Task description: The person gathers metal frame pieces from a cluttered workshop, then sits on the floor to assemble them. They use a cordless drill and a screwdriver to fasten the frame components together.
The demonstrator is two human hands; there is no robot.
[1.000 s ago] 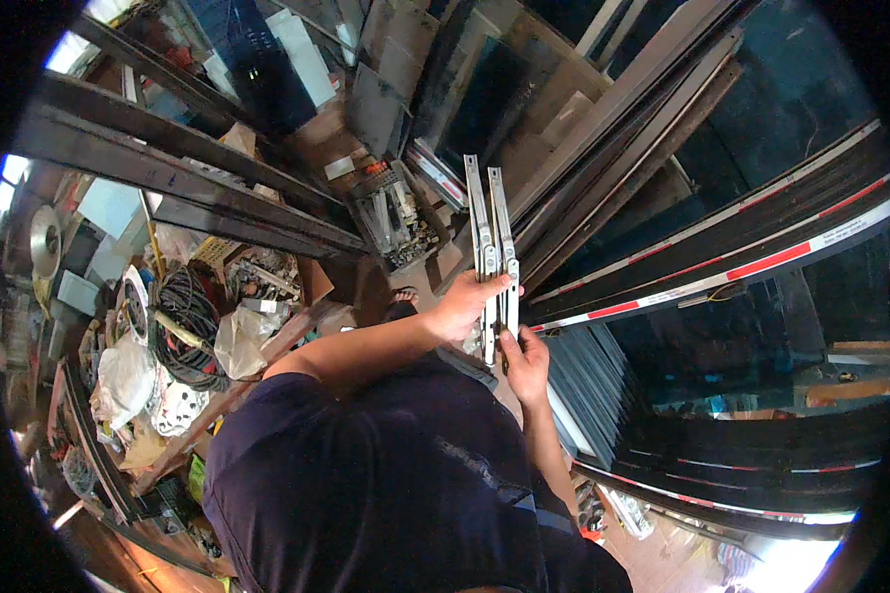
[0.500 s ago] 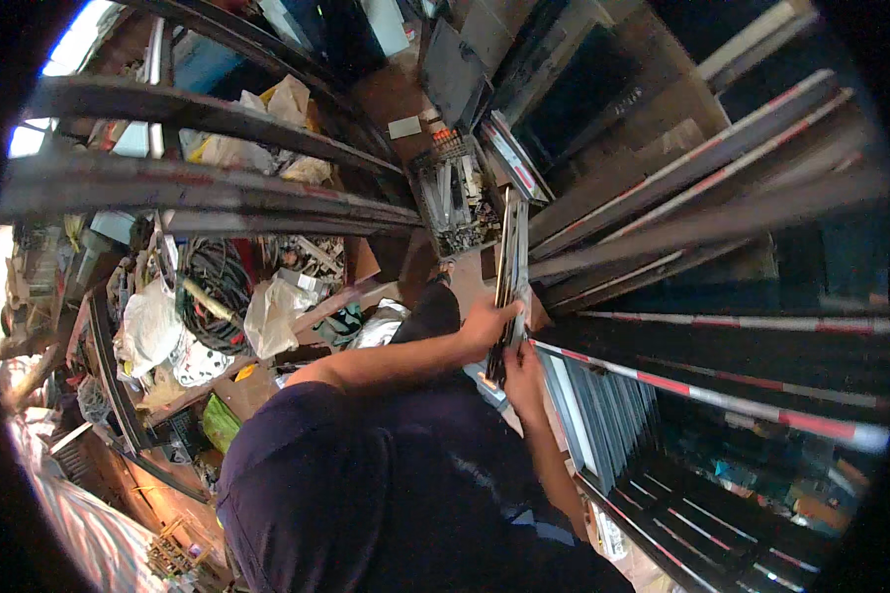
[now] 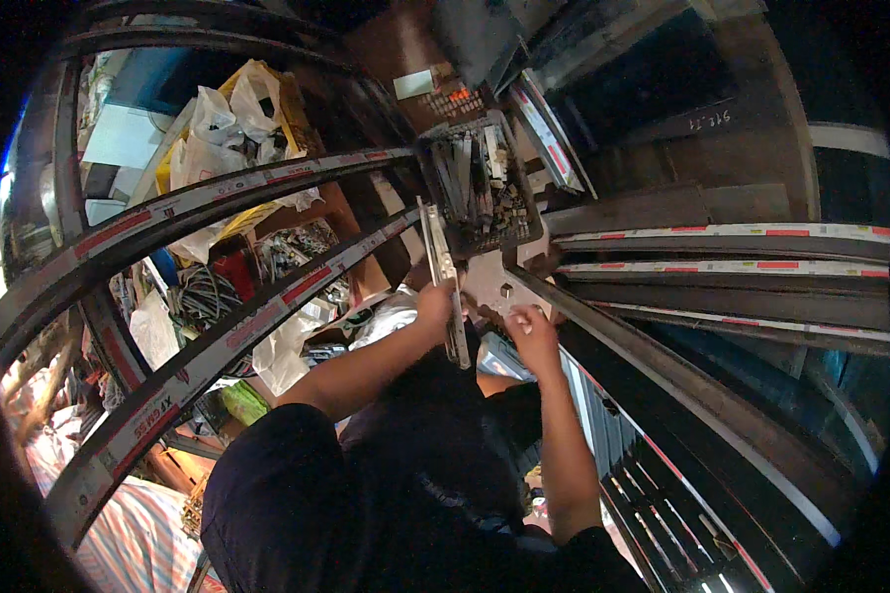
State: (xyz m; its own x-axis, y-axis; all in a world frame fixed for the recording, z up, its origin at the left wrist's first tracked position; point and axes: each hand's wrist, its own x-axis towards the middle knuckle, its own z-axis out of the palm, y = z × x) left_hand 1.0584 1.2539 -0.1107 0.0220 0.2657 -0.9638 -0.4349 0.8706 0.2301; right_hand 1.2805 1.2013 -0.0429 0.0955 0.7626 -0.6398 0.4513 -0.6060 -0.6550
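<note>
A bundle of long, thin metal strips [image 3: 443, 259] stands tilted in front of my body. My left hand [image 3: 433, 308] is closed around its lower half. To its right, my right hand [image 3: 534, 338] is off the strips, fingers bent and partly apart, with nothing visible in them. Just beyond its fingertips is a small, shiny block-like piece [image 3: 506, 291] against a pale surface. Whether the fingers touch that piece, I cannot tell.
A dark crate [image 3: 512, 225] of metal pieces stands ahead. Long dark profiles with red-and-white tape [image 3: 297, 289] cross the left side; more profiles [image 3: 722, 269] jut out on the right. White plastic bags [image 3: 213, 124] and a cable coil [image 3: 208, 296] lie at left.
My right hand has come off the strips and moved slightly up and right. My left hand has shifted left with the strips. The whole view has turned.
</note>
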